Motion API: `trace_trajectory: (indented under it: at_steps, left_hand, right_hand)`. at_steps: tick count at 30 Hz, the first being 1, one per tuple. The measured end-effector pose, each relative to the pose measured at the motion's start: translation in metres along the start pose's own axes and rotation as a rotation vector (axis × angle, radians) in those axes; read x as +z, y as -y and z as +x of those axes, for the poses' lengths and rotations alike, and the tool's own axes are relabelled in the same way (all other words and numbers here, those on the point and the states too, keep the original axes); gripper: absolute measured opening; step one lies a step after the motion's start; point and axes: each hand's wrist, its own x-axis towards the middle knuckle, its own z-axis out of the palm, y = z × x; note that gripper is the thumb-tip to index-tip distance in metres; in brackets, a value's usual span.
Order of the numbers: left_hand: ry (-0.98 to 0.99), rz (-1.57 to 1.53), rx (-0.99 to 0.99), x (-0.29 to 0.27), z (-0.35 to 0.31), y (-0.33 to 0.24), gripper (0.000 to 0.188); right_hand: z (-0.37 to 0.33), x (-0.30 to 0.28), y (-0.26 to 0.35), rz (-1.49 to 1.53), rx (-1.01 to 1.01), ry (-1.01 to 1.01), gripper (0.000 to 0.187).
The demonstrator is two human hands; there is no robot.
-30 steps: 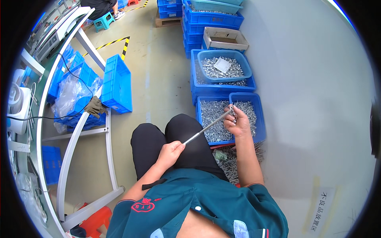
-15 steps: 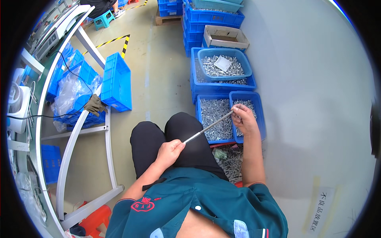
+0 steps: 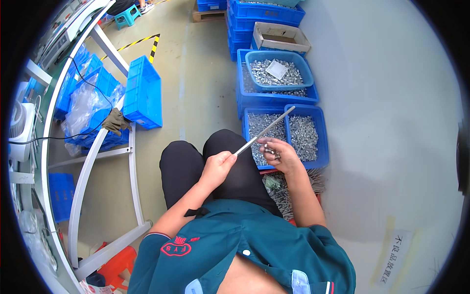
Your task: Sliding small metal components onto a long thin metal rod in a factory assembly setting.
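Note:
A thin grey metal rod (image 3: 274, 123) slants up and to the right across my lap. Its near end is pinched in my left hand (image 3: 216, 169), while the far end sticks out free over the blue bins. My right hand (image 3: 285, 156) is turned palm up beside the rod's middle, fingers curled around several small metal pieces (image 3: 270, 152); its fingertips are close to the rod, and I cannot tell whether they touch it. Beyond that hand stands a small blue bin (image 3: 320, 132) of similar shiny pieces, next to a wider blue bin (image 3: 245, 128) of small metal parts.
Thin metal rods (image 3: 281, 196) lie in a heap below the bins, at my right thigh. Farther off are a light-blue basin (image 3: 250, 73) of metal parts and a white box (image 3: 262, 41). A white-legged workbench (image 3: 88, 196) and a blue crate (image 3: 147, 93) stand left.
My right hand has left the rod's far end and come down toward its middle, palm up, showing small metal pieces. The rod now points more steeply upward; my left hand still grips it.

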Motion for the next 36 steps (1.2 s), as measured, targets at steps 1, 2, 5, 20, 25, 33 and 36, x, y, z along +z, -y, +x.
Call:
trace_trajectory:
  at_steps: [1,2,5,20,25,33,36]
  left_hand:
    - [0.004,-0.001,0.000,-0.001,0.000,0.000,0.028]
    - [0.006,0.005,0.003,-0.002,-0.002,0.001,0.028]
    - [0.015,0.014,-0.013,-0.005,-0.009,0.007,0.028]
    - [0.025,0.183,-0.026,-0.017,-0.034,0.010,0.028]
    - [0.017,0.256,-0.046,-0.019,-0.034,0.005,0.030]
    - [0.000,0.277,-0.008,-0.014,-0.028,0.000,0.028]
    - [-0.010,0.200,0.001,-0.005,-0.015,0.003,0.029]
  right_hand:
    - [0.002,-0.010,-0.001,0.022,-0.005,-0.045,0.023]
    - [0.003,-0.019,-0.001,0.038,-0.027,-0.057,0.021]
    - [0.007,-0.039,0.004,0.174,-0.084,-0.017,0.015]
    - [0.014,-0.037,0.023,0.503,-0.136,0.202,0.019]
    - [0.004,-0.027,0.033,0.259,-0.287,0.043,0.008]
    - [-0.001,-0.003,0.036,-0.178,-0.270,-0.136,0.009]
    - [0.005,0.021,0.012,-0.172,-0.123,-0.033,0.013]
